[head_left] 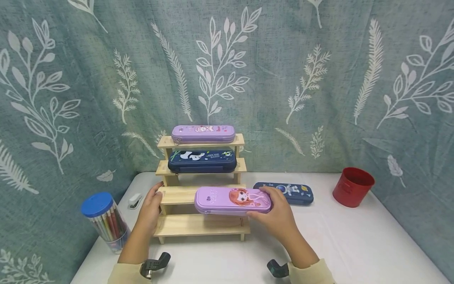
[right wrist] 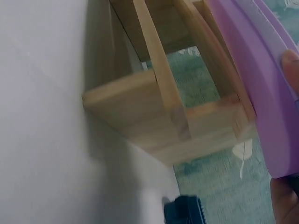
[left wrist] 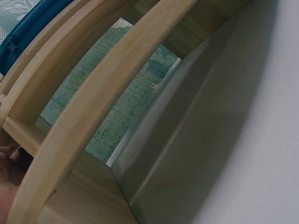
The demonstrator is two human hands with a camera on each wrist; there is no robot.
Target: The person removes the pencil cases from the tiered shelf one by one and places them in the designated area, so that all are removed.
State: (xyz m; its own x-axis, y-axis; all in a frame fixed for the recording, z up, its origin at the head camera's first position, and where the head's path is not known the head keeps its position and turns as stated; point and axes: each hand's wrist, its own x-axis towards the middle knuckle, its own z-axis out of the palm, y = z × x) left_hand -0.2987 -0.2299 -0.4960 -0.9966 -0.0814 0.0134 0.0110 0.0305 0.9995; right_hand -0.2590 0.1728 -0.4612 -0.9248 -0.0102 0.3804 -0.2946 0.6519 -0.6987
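My right hand (head_left: 278, 211) grips the right end of a lilac pencil case (head_left: 216, 201) with a red-haired girl on its lid. The case is over the second-lowest step of a wooden stepped rack (head_left: 202, 227); the right wrist view shows the lilac case (right wrist: 261, 88) close against a step's edge. My left hand (head_left: 151, 205) holds the left side of the rack at that same step; part of the left hand (left wrist: 9, 170) shows in the left wrist view. Another lilac case (head_left: 203, 134) lies on the top step, and a navy panda case (head_left: 202, 161) on the step below.
A navy astronaut case (head_left: 301, 194) lies on the white table (head_left: 340, 236), right of the rack. Farther right stands a red cup (head_left: 352, 187). On the left are a blue-lidded tub of pencils (head_left: 110, 225) and a small white stapler-like object (head_left: 135, 200). A patterned curtain (head_left: 266, 98) hangs behind.
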